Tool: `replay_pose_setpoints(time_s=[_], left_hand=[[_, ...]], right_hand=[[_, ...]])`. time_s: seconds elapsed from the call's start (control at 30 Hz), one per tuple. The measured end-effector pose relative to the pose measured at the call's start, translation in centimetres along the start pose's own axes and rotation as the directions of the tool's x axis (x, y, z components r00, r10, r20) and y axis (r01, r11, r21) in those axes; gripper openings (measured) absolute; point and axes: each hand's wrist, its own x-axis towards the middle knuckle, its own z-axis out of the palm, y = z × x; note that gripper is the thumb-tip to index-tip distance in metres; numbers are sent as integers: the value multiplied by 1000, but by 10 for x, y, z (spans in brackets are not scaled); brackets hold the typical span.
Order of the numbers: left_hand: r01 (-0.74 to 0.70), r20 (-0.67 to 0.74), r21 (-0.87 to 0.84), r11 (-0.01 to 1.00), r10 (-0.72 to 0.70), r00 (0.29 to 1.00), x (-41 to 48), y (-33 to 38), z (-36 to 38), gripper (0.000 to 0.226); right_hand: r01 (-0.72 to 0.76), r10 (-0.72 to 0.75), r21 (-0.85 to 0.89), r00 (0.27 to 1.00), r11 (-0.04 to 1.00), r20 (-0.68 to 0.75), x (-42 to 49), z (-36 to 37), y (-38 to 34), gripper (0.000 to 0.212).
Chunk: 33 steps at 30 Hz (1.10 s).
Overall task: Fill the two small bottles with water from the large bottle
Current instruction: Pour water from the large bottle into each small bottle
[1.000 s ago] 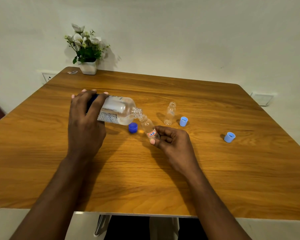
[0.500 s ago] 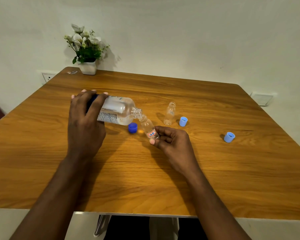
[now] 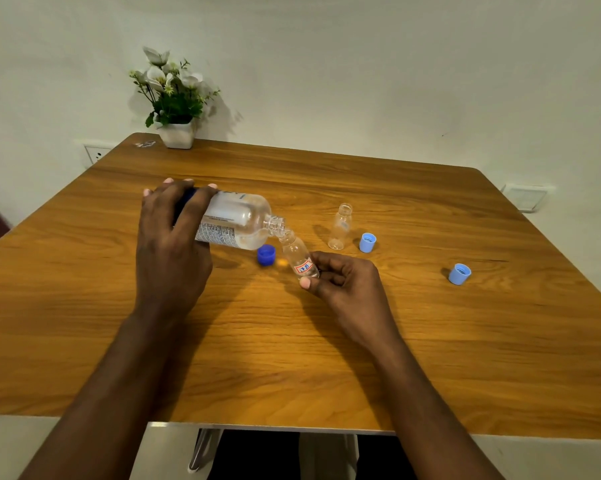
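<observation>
The left hand (image 3: 169,244) wraps the large bottle (image 3: 238,221), tipped sideways, its mouth meeting the small bottle (image 3: 299,256) pinched tilted by the right hand (image 3: 342,282); second small bottle (image 3: 340,226) stands beyond.

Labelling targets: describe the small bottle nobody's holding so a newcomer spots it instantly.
On the wooden table, look right of the tipped large bottle. The free small bottle stands upright, uncapped, beside a light blue cap. Its twin is tilted in the right hand; this one nothing touches.
</observation>
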Motion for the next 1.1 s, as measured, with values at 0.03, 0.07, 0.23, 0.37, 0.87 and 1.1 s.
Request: replay_pose_setpoints(time_s=[0.03,0.07,0.23,0.37,0.87,1.1], left_hand=[[1,0,1,1000,-1,1000,0,0,0,67],[2,1,2,1000,-2,1000,0,0,0,66],[6,7,-5,1000,-6,1000,1,0,0,67],[7,14,-7,1000,-7,1000,1,-1,0,67],[-2,11,-4,1000,2,1000,1,0,0,68],[7,9,-4,1000,-7,1000,0,0,0,68]], right_hand=[[-1,1,-4,1000,1000,1,0,0,0,35],[-2,2,-7,1000,1000,1,0,0,1,35],[-8,8,-6,1000,1000,-2,0,1,2,35],[0,0,-10,1000,1000,-2,0,1,1,35],[18,-18,-17,1000,1000,2,-1,0,-5,42],[10,-9,-10,1000,1000,3,0,0,-5,40]])
